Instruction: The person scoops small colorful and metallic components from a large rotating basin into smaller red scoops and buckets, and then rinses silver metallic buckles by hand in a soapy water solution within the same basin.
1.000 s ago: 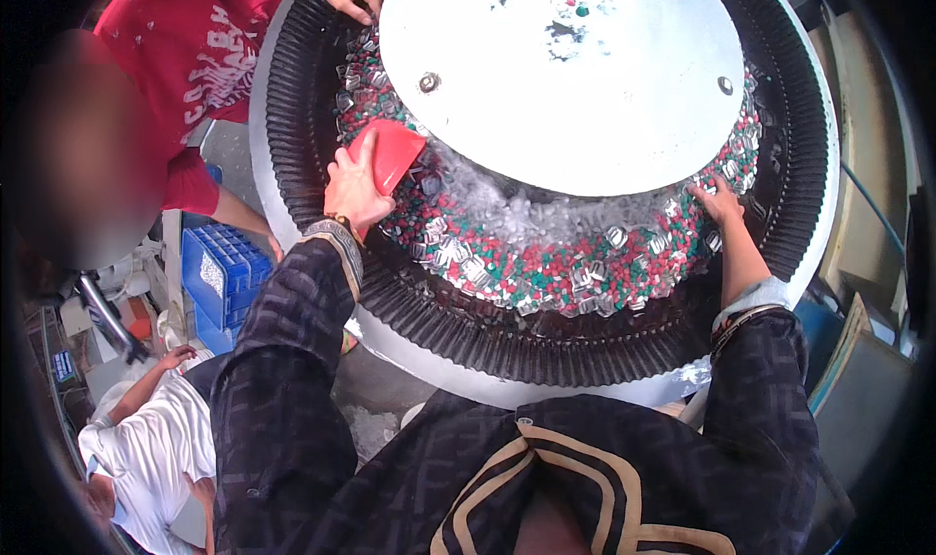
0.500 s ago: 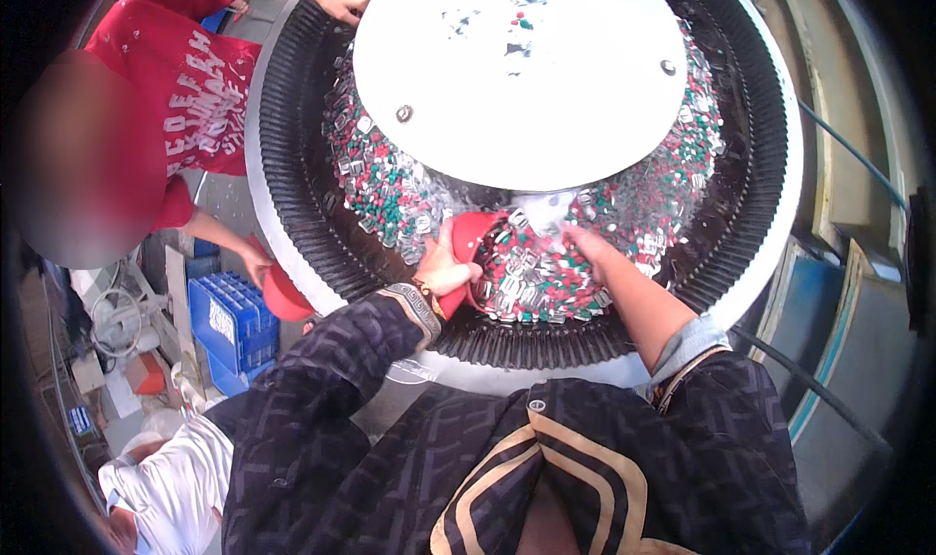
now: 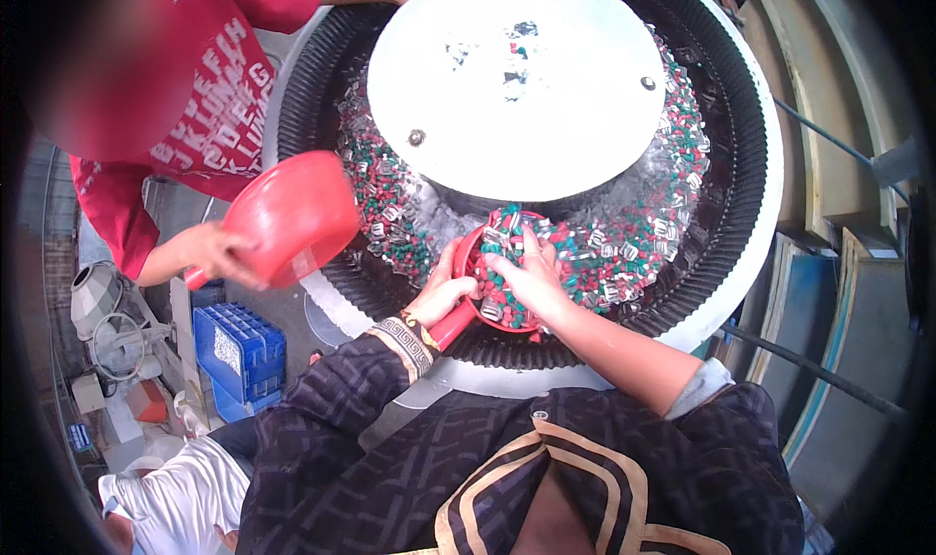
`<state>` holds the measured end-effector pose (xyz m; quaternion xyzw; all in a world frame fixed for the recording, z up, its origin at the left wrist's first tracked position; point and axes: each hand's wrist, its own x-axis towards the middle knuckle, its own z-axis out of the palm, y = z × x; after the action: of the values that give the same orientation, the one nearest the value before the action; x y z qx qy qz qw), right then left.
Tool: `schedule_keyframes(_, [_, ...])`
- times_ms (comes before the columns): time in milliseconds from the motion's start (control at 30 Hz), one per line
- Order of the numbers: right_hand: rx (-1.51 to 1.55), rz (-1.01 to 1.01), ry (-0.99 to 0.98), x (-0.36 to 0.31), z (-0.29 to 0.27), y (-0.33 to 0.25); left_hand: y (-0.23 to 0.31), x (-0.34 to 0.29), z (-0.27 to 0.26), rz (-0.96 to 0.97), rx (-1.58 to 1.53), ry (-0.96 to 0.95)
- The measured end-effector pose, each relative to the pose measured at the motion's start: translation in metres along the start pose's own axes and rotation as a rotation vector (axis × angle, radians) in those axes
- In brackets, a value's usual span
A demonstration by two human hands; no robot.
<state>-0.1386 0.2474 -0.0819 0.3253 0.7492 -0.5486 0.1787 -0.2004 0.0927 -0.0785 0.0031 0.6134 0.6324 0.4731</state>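
Note:
My left hand grips the handle of a red scoop held at the near rim of a big round black ribbed tub. The scoop is heaped with small red, green and silver pieces. My right hand lies flat on top of that heap, fingers spread, touching the pieces. More of the same pieces fill the tub's ring around a round white centre plate.
A person in a red shirt stands at the left, holding a second red scoop over the tub's edge. A blue crate sits on the floor below. Another person in white is at the lower left.
The view has tilted and closed in. My scoop is now heaped with pieces and my right hand rests on them. The other person's red scoop has risen to the tub's edge.

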Motion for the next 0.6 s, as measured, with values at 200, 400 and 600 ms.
schedule_keyframes(200, [0.027, -0.339, 0.055, -0.044, -0.027, -0.025, 0.016, -0.041, 0.018, 0.161, -0.173, -0.025])
schedule_keyframes(400, [0.08, -0.668, 0.172, -0.071, -0.055, -0.043, 0.007, -0.08, 0.024, 0.252, -0.412, -0.031])
schedule_keyframes(600, [0.164, -0.807, 0.422, -0.088, -0.076, -0.043, -0.011, -0.125, 0.021, 0.38, -0.563, 0.137])
